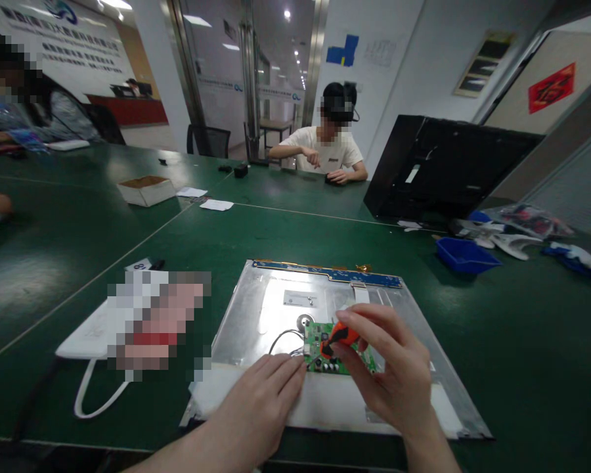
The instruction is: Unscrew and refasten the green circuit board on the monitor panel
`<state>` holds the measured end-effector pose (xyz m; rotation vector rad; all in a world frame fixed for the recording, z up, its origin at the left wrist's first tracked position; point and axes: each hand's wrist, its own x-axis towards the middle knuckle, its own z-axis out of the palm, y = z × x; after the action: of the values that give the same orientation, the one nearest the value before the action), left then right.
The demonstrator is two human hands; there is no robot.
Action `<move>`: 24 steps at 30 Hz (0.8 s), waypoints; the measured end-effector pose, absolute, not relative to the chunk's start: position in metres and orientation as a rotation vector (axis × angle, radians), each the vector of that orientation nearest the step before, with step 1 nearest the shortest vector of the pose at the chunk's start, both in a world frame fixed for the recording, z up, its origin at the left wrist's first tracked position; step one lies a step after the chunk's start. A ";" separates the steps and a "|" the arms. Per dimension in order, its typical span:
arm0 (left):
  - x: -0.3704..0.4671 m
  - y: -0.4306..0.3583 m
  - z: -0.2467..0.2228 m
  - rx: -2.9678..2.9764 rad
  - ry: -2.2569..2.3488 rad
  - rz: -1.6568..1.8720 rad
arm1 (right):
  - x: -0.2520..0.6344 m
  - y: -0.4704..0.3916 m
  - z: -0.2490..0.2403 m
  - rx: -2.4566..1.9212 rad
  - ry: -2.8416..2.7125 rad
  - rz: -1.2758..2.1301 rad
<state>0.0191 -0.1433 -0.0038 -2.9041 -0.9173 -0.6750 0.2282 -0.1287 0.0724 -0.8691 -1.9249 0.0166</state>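
A flat metal-backed display panel (256, 309) lies before me on the green table, with a green circuit board (315, 332) near its middle. My right hand (394, 368) grips a screwdriver (343, 334) by its orange and black handle, tilted over the board. Its tip points down toward the board's lower left, close to my left fingertips; whether it sits on a screw I cannot tell. My left hand (263, 394) rests on the panel, fingers stretched out together at the board's left edge. Dark wires (280, 335) run to that edge. A blue board strip (325, 270) lines the far side.
Left of the panel lies a white bag-like item (93, 328) with a strap, partly blurred. A blue tray (465, 255) and a large black monitor housing (453, 171) stand right. Further off are an open box (146, 190), papers (217, 205) and a seated person (328, 144).
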 end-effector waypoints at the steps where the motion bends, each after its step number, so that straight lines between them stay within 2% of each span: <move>1: 0.019 -0.143 -0.004 -2.904 -0.918 -0.674 | 0.228 -0.129 0.073 -0.871 -1.927 0.022; 24: 0.019 -0.143 -0.005 -2.896 -0.926 -0.692 | 0.230 -0.129 0.061 -0.839 -1.866 0.242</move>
<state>0.0185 -0.1431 -0.0048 -2.8964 -0.9255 -0.6920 0.2301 -0.1291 0.0613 -0.8394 -1.8656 0.2422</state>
